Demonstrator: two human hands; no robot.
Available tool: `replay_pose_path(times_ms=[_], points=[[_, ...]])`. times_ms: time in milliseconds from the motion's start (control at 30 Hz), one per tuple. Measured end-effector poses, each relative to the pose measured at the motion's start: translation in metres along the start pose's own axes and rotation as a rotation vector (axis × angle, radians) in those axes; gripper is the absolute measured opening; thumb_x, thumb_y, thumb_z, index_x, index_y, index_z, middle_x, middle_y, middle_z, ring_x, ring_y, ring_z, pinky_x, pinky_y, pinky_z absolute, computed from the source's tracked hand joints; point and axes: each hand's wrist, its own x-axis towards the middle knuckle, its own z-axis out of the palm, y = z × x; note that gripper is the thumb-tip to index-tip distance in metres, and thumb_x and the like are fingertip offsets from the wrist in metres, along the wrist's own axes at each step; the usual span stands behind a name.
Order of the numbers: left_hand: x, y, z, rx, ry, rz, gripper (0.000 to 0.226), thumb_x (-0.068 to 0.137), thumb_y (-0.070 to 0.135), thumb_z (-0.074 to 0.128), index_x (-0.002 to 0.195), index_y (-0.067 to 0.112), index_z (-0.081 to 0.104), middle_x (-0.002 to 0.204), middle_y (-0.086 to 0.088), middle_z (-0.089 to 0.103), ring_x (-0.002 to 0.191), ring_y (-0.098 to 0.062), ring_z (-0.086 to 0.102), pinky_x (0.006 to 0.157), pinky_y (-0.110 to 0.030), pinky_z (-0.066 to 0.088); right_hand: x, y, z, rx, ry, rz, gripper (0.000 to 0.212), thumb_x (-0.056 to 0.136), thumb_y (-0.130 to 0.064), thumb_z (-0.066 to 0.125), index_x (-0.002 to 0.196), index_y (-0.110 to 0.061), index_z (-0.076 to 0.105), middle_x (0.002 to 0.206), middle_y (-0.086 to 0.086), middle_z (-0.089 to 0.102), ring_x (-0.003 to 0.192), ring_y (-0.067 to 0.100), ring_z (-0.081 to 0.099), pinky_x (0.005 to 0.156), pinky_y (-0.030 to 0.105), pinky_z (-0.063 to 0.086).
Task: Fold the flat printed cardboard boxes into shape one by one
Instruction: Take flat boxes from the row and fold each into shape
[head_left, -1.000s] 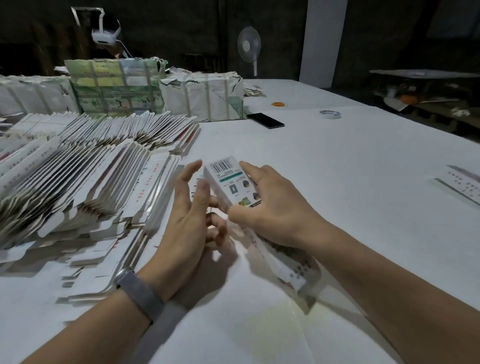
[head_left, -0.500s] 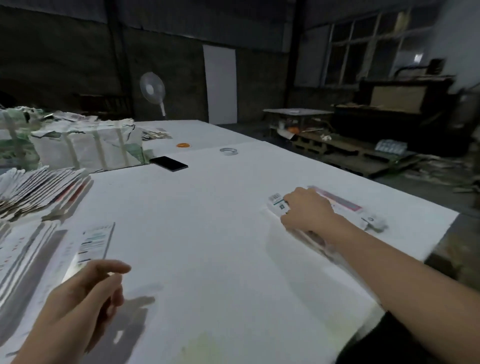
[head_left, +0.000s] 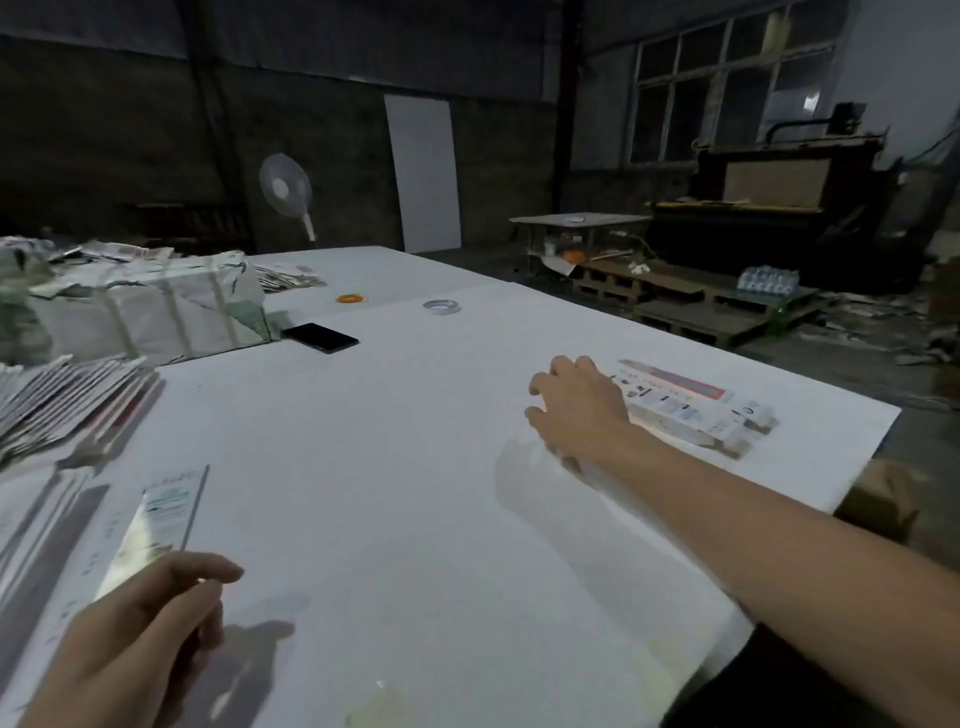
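My right hand (head_left: 576, 405) reaches out to the right side of the white table (head_left: 415, 467), fingers loosely spread, at the near end of a few folded printed boxes (head_left: 691, 410) that lie side by side by the table's right edge. What lies under its palm is blurred. My left hand (head_left: 135, 639) hovers low at the near left with relaxed, slightly curled fingers and holds nothing. Just beyond it lies a flat printed box blank (head_left: 166, 509). More flat blanks are fanned in a stack (head_left: 67, 400) at the far left.
Strapped paper-wrapped bundles (head_left: 150, 306) stand at the back left. A black phone (head_left: 320, 338), a tape roll (head_left: 440, 306) and an orange ring (head_left: 350, 298) lie farther back. The table's right edge drops off beside the folded boxes, with pallets beyond.
One second ago both hands held a folded box at the centre. My right hand carried it right to the other folded boxes; my left hand dropped back near the flat blanks. The view swung right.
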Motion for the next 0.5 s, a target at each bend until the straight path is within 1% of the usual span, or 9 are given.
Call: replay_pose_path(times_ms=[33,100,167,200,267,333,400,433,500], points=[[0.003,-0.001,-0.001,-0.037,0.011,-0.05,0.027,0.1,0.002,0.053,0.084,0.015,0.071,0.05,-0.005,0.052,0.032,-0.013,0.039,0.043,-0.009,0.032,-0.006,-0.023,-0.004,0.072,-0.012,-0.057,0.035,0.1,-0.041,0.045,0.13,-0.027,0.056,0.131,-0.003,0.048,0.124,0.022,0.039,0.085,0.035,0.04],[0.003,0.006,0.002,-0.001,0.04,-0.035,0.035,0.099,-0.004,0.052,0.082,0.017,0.072,0.053,-0.007,0.052,0.034,-0.012,0.037,0.044,-0.007,0.028,-0.022,-0.073,-0.011,0.225,-0.049,-0.168,0.035,0.098,-0.047,0.046,0.125,-0.03,0.059,0.127,-0.007,0.052,0.121,0.019,0.043,0.081,0.034,0.037],[-0.002,0.017,0.003,0.072,0.092,0.054,0.037,0.097,-0.006,0.054,0.079,0.021,0.072,0.055,-0.002,0.056,0.039,-0.009,0.043,0.039,-0.008,0.028,-0.039,-0.125,-0.016,0.397,-0.115,-0.266,0.034,0.096,-0.054,0.048,0.116,-0.033,0.064,0.12,-0.008,0.058,0.114,0.018,0.05,0.081,0.035,0.04],[-0.003,0.02,0.004,0.131,0.124,0.097,0.038,0.096,-0.007,0.056,0.078,0.022,0.072,0.058,0.0,0.06,0.044,-0.008,0.048,0.04,-0.011,0.034,-0.048,-0.15,-0.019,0.498,-0.152,-0.305,0.032,0.094,-0.057,0.049,0.11,-0.035,0.066,0.115,-0.009,0.061,0.109,0.018,0.054,0.082,0.036,0.044],[-0.006,0.025,0.004,0.286,0.204,0.197,0.034,0.094,-0.002,0.059,0.08,0.027,0.07,0.068,0.008,0.067,0.058,-0.006,0.059,0.052,-0.011,0.041,-0.066,-0.195,-0.023,0.687,-0.211,-0.377,0.029,0.091,-0.058,0.049,0.097,-0.036,0.067,0.103,-0.011,0.066,0.099,0.017,0.059,0.085,0.038,0.049],[-0.009,0.032,0.002,0.415,0.245,0.265,0.021,0.09,0.012,0.058,0.083,0.029,0.069,0.073,0.015,0.068,0.067,-0.008,0.062,0.057,-0.011,0.041,-0.084,-0.23,-0.022,0.808,-0.232,-0.457,0.029,0.092,-0.05,0.048,0.083,-0.028,0.065,0.089,-0.009,0.066,0.09,0.018,0.06,0.083,0.042,0.051],[-0.007,0.034,-0.007,0.523,0.302,0.285,0.017,0.082,0.021,0.054,0.085,0.027,0.07,0.071,0.016,0.066,0.065,-0.006,0.059,0.061,-0.014,0.042,-0.093,-0.248,-0.013,0.91,-0.228,-0.473,0.032,0.097,-0.035,0.047,0.075,-0.018,0.063,0.08,-0.003,0.064,0.083,0.02,0.059,0.08,0.048,0.051],[-0.004,0.032,-0.014,0.598,0.317,0.297,0.018,0.082,0.022,0.055,0.089,0.024,0.071,0.073,0.016,0.065,0.07,-0.005,0.058,0.065,-0.019,0.044,-0.094,-0.251,-0.006,0.945,-0.212,-0.451,0.03,0.098,-0.031,0.048,0.077,-0.018,0.065,0.082,-0.002,0.064,0.083,0.02,0.06,0.082,0.048,0.05],[0.001,0.028,-0.026,0.791,0.284,0.286,0.023,0.086,0.022,0.058,0.105,0.02,0.07,0.092,0.01,0.067,0.09,-0.015,0.058,0.077,-0.03,0.042,-0.093,-0.25,0.007,0.975,-0.176,-0.406,0.023,0.098,-0.028,0.052,0.087,-0.019,0.071,0.09,-0.003,0.067,0.088,0.018,0.061,0.086,0.044,0.05]])
